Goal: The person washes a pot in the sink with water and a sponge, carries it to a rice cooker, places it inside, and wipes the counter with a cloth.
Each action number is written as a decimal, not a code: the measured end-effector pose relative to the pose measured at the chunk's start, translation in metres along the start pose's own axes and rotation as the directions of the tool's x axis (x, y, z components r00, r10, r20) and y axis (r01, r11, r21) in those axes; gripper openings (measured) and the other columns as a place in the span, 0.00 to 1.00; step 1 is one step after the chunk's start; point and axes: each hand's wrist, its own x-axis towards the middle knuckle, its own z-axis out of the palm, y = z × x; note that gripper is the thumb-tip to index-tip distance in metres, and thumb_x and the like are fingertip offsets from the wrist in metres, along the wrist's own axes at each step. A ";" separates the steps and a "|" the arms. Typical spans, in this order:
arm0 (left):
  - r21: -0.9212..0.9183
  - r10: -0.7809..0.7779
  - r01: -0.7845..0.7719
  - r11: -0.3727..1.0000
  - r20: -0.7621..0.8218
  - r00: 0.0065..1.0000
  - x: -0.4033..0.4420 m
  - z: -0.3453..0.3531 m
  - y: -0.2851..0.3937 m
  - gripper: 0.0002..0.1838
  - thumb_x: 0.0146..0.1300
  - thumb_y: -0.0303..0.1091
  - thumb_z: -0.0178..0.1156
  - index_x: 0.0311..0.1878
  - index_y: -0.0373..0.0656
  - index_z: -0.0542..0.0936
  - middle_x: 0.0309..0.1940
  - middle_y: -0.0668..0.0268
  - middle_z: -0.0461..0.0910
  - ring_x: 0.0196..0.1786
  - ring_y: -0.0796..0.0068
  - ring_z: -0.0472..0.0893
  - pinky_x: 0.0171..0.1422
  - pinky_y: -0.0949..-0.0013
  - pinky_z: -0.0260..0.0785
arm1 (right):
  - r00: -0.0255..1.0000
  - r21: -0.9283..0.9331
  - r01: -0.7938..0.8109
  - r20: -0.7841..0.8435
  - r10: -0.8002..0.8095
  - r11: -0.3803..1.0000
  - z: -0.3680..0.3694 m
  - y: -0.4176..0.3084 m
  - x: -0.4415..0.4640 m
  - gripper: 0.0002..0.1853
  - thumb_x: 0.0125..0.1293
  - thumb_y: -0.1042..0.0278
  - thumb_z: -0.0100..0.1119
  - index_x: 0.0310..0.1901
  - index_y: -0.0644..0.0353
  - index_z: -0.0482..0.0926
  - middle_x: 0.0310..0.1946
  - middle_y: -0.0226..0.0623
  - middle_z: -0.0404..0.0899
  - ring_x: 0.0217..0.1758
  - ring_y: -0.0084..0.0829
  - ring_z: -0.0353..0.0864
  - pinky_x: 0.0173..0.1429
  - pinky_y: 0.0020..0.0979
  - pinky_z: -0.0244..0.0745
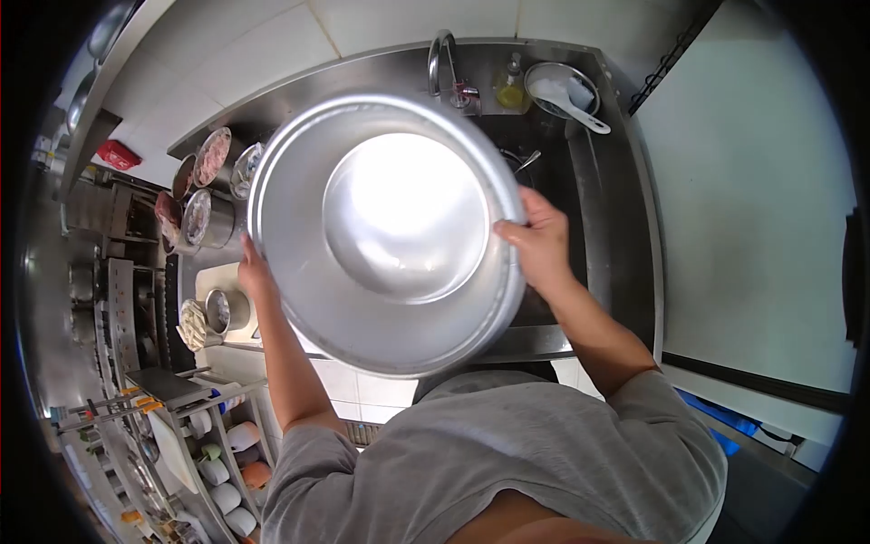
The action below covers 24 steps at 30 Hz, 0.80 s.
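A large silver metal pot [299, 299] is held up in front of me, its wide mouth turned towards my face. Its round bottom [399, 263] shines brightly under the light. My left hand [256, 267] grips the rim on the left side, with most of its fingers hidden behind the wall. On the right side, my right hand [541, 238] is closed over the rim, thumb on the inner face. Behind the pot lies a steel sink [625, 272], partly covered from view.
A curved tap [437, 68] rises at the back of the sink. Beside it stand a soap bottle [511, 86] and a bowl [544, 71] with a white ladle [580, 113]. Metal containers of food [213, 218] crowd the left counter. A shelf of bowls [217, 471] stands lower left.
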 end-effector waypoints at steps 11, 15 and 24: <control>0.608 0.203 -0.258 0.750 0.160 0.966 0.021 0.010 -0.005 0.33 0.54 0.62 0.61 0.37 0.31 0.80 0.30 0.48 0.80 0.35 0.51 0.79 0.44 0.55 0.69 | 0.950 0.159 -0.310 0.028 0.310 0.937 -0.027 0.076 0.084 0.17 0.46 0.81 0.59 0.42 0.70 0.78 0.32 0.38 0.80 0.31 0.26 0.78 0.39 0.25 0.73; 0.571 0.342 -0.412 0.710 0.232 0.911 0.024 0.063 0.016 0.24 0.60 0.49 0.59 0.49 0.38 0.78 0.37 0.50 0.80 0.44 0.52 0.79 0.52 0.56 0.68 | 0.937 0.201 -0.336 -0.021 0.347 0.920 -0.047 0.067 0.096 0.15 0.50 0.79 0.60 0.43 0.70 0.78 0.35 0.39 0.80 0.34 0.27 0.79 0.41 0.27 0.73; 0.552 0.331 -0.788 0.273 0.716 0.615 -0.025 0.260 -0.006 0.20 0.56 0.37 0.58 0.52 0.44 0.75 0.55 0.55 0.70 0.60 0.55 0.69 0.62 0.54 0.63 | 0.920 0.227 -0.243 -0.255 0.298 0.943 -0.059 0.064 0.061 0.14 0.59 0.71 0.62 0.45 0.70 0.78 0.35 0.35 0.81 0.35 0.22 0.78 0.42 0.23 0.71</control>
